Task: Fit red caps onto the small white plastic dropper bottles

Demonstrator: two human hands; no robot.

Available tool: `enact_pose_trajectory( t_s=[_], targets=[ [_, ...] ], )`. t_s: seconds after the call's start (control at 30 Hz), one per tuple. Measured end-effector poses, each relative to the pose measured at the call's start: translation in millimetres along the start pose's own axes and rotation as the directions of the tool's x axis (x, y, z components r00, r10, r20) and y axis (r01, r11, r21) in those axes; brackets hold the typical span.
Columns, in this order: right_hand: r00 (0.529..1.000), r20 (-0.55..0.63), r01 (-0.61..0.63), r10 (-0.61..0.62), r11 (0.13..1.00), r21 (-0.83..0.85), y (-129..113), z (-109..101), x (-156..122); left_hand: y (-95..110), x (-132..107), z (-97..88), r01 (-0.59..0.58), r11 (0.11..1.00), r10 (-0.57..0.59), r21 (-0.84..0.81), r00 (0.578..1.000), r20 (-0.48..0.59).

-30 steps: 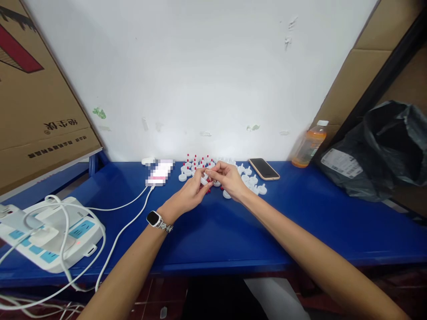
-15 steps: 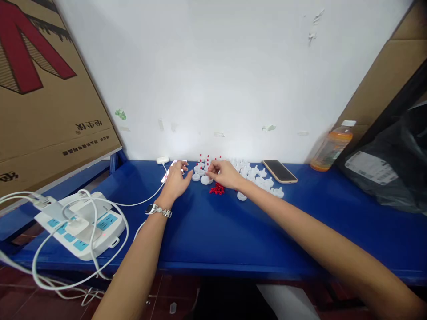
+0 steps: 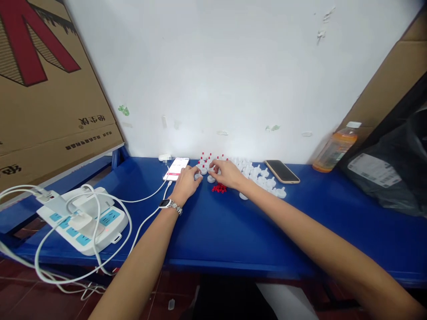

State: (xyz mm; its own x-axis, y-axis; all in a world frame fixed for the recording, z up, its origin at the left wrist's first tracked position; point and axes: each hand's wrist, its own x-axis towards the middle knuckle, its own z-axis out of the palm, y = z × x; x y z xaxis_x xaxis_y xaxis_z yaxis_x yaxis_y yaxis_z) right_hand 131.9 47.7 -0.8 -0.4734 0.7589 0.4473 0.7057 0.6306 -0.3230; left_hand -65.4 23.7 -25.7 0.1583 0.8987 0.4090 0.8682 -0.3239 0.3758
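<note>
Red bits (image 3: 219, 188), round white caps (image 3: 262, 181)

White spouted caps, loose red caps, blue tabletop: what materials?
White spouted caps: probably moulded plastic, matte-looking, shapes repeat alike. Loose red caps: likely plastic, evenly coloured; too small to judge finish. Blue tabletop: smooth, soft sheen; perhaps painted metal or laminate.

We face a white wall (image 3: 216, 66) at twelve o'clock, brightly lit, with a torn green scrap (image 3: 123, 110) toward ten. A printed brown carton (image 3: 63, 111) leans at ten o'clock; plain cardboard (image 3: 380, 86) stands at two. The blue tabletop (image 3: 230, 235) spreads across six, and we see dark red floor tiles (image 3: 180, 284) at seven.
</note>
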Motion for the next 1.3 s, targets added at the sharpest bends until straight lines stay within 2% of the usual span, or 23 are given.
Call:
enact_pose_trajectory(
  t_s=[0.1,0.27,0.33,0.43,0.57,0.7,0.8,0.9,1.0,1.07,1.13,1.2,1.3],
  targets=[
    [0.999,-0.051,0.002,-0.002,1.0,0.003,-1.9,-7.8,-18.5,1.5,1.2,-2.3,-0.031,0.998,0.031,-0.056,1.0,0.002],
    [0.998,0.011,0.069,-0.068,0.996,-0.051,-11.5,-18.2,-51.3,9.6,0.1,-12.2,-0.117,0.966,0.113,-0.229,0.993,-0.029],
    [0.996,0.039,0.084,-0.081,0.992,-0.089,-15.6,-18.8,-56.2,16.2,-2.8,-16.9,-0.133,0.93,0.134,-0.342,0.991,-0.023],
    [0.994,0.08,0.08,-0.07,0.987,-0.142,-18.8,-16.0,-54.1,26.1,-8.3,-20.8,-0.096,0.885,0.134,-0.455,0.99,0.05],
    [0.993,0.111,0.065,-0.043,0.978,-0.201,-17.0,-9.7,-45.1,32.7,-13.4,-20.3,-0.081,0.907,0.135,-0.412,0.985,0.104],
    [0.992,0.114,0.073,-0.052,0.979,-0.192,-14.2,-6.4,-40.7,30.5,-14.9,-19.0,-0.05,0.935,0.118,-0.35,0.977,0.177],
    [0.997,0.065,0.051,-0.044,0.991,-0.121,-13.9,-8.1,-40.3,28.7,-15.1,-18.9,-0.05,0.937,0.127,-0.345,0.971,0.205],
    [0.998,-0.041,-0.033,0.04,0.989,0.146,-14.4,-12.9,-41.3,33.5,-15.9,-18.9,-0.065,0.931,0.141,-0.359,0.972,0.187],
    [0.976,-0.126,-0.098,0.179,0.872,0.48,-14.6,-17.9,-43.7,44.0,-17.5,-16.3,-0.081,0.927,0.161,-0.365,0.968,0.194],
    [0.957,-0.155,-0.11,0.245,0.8,0.59,-13.9,-20.1,-45.4,50.1,-18.4,-12.9,-0.107,0.927,0.187,-0.358,0.963,0.196],
    [0.947,-0.167,-0.125,0.276,0.79,0.6,-12.3,-21.5,-46.7,52.4,-18.7,-10.0,-0.137,0.933,0.208,-0.334,0.96,0.187],
    [0.95,-0.165,-0.144,0.267,0.838,0.526,-10.9,-23.1,-48.2,49.9,-18.1,-9.2,-0.147,0.941,0.205,-0.304,0.964,0.168],
    [0.978,-0.129,-0.111,0.166,0.929,0.354,-12.7,-27.1,-54.8,41.6,-16.5,-12.3,-0.108,0.958,0.152,-0.264,0.977,0.152]
  ],
)
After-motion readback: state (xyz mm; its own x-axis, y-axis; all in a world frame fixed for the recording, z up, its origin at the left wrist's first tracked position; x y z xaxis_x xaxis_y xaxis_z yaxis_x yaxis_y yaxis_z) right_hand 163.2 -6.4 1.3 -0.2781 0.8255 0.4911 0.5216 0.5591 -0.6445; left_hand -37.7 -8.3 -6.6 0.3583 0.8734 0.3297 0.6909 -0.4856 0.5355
